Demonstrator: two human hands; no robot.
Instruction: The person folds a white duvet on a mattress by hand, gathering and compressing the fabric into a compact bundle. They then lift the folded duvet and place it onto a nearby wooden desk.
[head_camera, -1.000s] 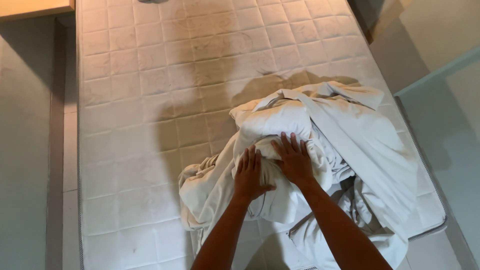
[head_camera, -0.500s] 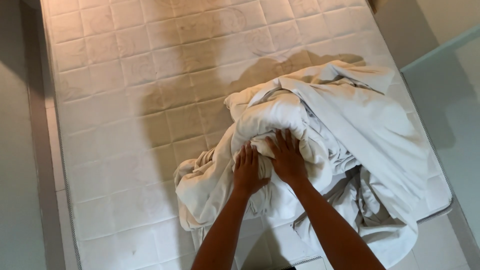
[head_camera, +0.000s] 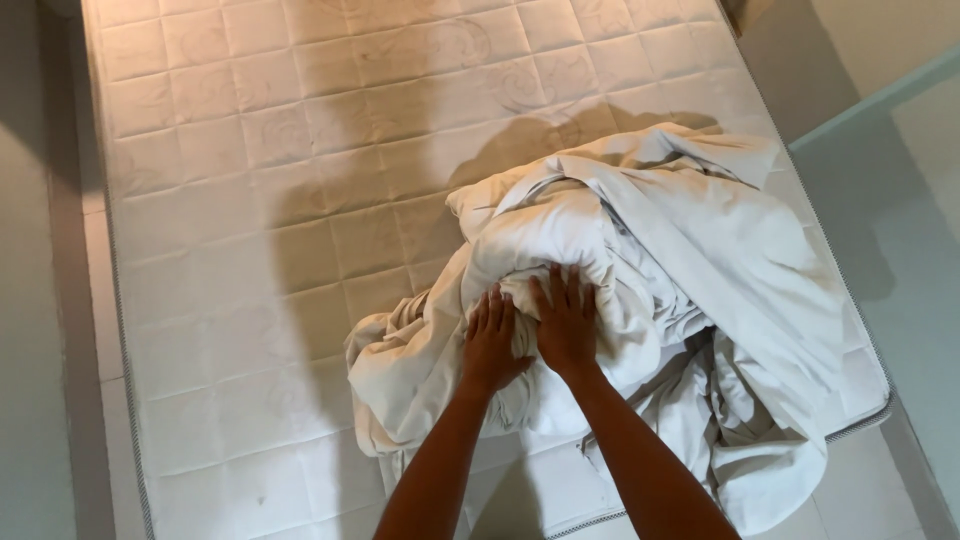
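Observation:
A crumpled white bed sheet (head_camera: 680, 270) lies heaped on the right half of a bare quilted mattress (head_camera: 260, 200). My left hand (head_camera: 492, 342) and my right hand (head_camera: 566, 322) are side by side, palms down, fingers pressed into the bunched middle of the sheet. Both hands appear to grip folds of the fabric. Part of the sheet spills over the mattress's right and near edges.
The mattress's piped edge (head_camera: 858, 420) runs along the right, beside a pale floor (head_camera: 900, 240). A narrow strip of grey floor (head_camera: 40, 330) lies along the left side. My own shadow falls across the mattress behind the sheet.
The view has shifted slightly, so the sheet sits a little higher and further right. My hands stay together on the bundle, pushed a bit deeper into it.

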